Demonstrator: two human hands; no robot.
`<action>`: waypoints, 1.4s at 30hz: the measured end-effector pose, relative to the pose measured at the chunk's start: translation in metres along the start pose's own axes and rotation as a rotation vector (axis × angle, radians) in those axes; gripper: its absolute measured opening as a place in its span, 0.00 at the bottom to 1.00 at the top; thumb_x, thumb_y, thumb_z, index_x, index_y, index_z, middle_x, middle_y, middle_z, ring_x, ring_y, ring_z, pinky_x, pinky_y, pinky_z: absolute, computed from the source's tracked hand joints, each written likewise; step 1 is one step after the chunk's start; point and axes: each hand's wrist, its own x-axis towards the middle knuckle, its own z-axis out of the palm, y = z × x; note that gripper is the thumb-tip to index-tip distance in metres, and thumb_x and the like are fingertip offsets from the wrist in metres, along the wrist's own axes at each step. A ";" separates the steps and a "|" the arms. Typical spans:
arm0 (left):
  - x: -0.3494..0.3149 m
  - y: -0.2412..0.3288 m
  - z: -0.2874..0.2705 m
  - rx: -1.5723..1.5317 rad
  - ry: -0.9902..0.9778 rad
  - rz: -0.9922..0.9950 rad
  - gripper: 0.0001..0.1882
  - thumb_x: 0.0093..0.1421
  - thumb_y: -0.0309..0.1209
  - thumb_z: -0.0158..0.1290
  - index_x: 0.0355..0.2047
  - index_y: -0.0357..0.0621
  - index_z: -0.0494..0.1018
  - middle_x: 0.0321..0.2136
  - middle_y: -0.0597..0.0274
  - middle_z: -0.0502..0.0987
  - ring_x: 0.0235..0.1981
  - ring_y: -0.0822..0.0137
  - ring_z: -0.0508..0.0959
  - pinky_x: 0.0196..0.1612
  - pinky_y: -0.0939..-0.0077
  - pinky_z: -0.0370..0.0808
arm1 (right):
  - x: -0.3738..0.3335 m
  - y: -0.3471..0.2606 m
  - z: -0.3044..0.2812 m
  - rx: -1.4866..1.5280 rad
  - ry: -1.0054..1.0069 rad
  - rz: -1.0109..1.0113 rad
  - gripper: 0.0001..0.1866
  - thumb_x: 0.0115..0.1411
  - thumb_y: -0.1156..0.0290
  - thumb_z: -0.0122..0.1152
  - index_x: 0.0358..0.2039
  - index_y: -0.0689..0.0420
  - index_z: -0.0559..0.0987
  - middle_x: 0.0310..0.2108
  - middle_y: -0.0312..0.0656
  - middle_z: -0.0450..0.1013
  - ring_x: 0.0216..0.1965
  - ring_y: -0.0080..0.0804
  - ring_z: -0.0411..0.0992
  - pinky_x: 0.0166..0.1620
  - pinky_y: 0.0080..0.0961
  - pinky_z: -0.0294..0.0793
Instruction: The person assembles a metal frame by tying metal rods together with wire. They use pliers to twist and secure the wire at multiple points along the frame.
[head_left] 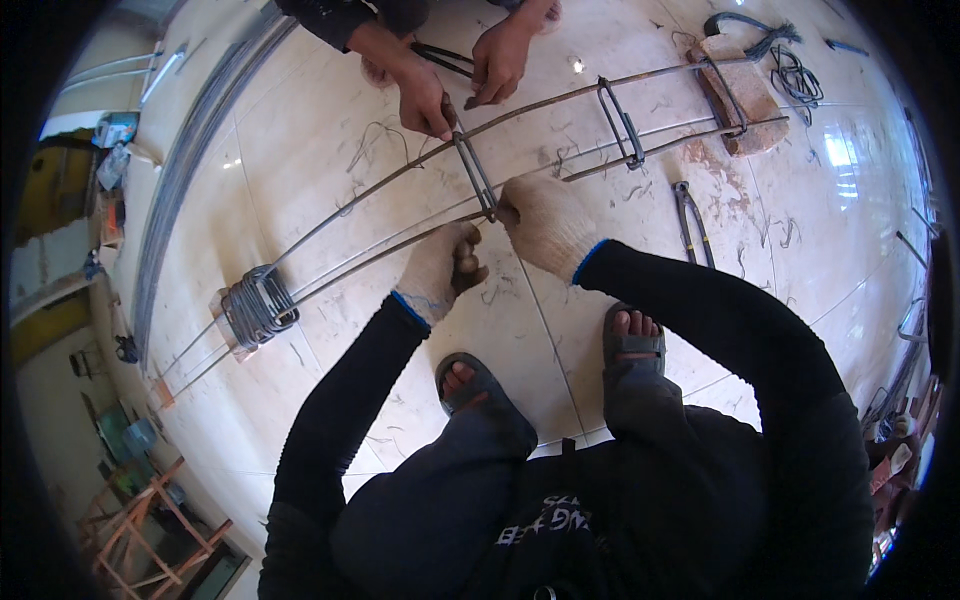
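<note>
Both my hands wear whitish knit gloves with blue cuffs. My right hand (pixel 552 222) is closed at the near corner of a rectangular steel stirrup (pixel 474 172), where it meets the near rebar rod (pixel 375 252). Just left of that corner, my left hand (pixel 432 268) has its fingers curled against the rod; anything held in them is too small to make out. Across from me, a co-worker's bare hand (pixel 425 98) touches the stirrup's far corner on the far rod (pixel 550 102). The co-worker's other hand (pixel 502 62) is beside it.
A second stirrup (pixel 622 125) hangs farther right. The frame's right end rests on a brick (pixel 752 100), and bundled stirrups (pixel 258 308) sit at its left end. Pincers (pixel 690 225) lie right of my hand. Wire scraps litter the tiles; long bars (pixel 180 180) line the left.
</note>
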 end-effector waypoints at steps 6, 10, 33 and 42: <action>-0.014 0.033 0.018 0.291 0.021 0.130 0.09 0.71 0.35 0.56 0.41 0.42 0.78 0.24 0.71 0.66 0.25 0.75 0.70 0.40 0.68 0.79 | -0.013 -0.010 0.018 0.294 -0.052 0.310 0.16 0.64 0.60 0.64 0.36 0.61 0.86 0.34 0.59 0.83 0.39 0.59 0.83 0.46 0.51 0.82; 0.002 0.029 0.018 0.802 0.056 0.356 0.16 0.75 0.41 0.54 0.40 0.39 0.80 0.27 0.66 0.76 0.28 0.75 0.74 0.39 0.72 0.78 | -0.004 -0.020 0.019 0.482 -0.233 0.504 0.20 0.64 0.58 0.63 0.41 0.65 0.88 0.36 0.60 0.85 0.41 0.56 0.85 0.47 0.44 0.84; 0.010 0.001 -0.001 0.031 -0.190 -0.095 0.17 0.75 0.49 0.61 0.54 0.53 0.79 0.37 0.76 0.78 0.30 0.79 0.74 0.38 0.75 0.77 | -0.130 0.177 -0.058 -0.551 0.136 0.675 0.18 0.55 0.70 0.74 0.46 0.58 0.83 0.53 0.57 0.75 0.50 0.59 0.78 0.53 0.54 0.80; -0.003 0.007 0.018 0.306 -0.004 0.027 0.17 0.69 0.37 0.67 0.53 0.47 0.79 0.29 0.76 0.72 0.28 0.79 0.73 0.36 0.76 0.78 | -0.125 0.144 -0.048 0.391 -0.055 0.926 0.11 0.57 0.77 0.64 0.41 0.65 0.83 0.36 0.51 0.83 0.40 0.42 0.83 0.44 0.39 0.81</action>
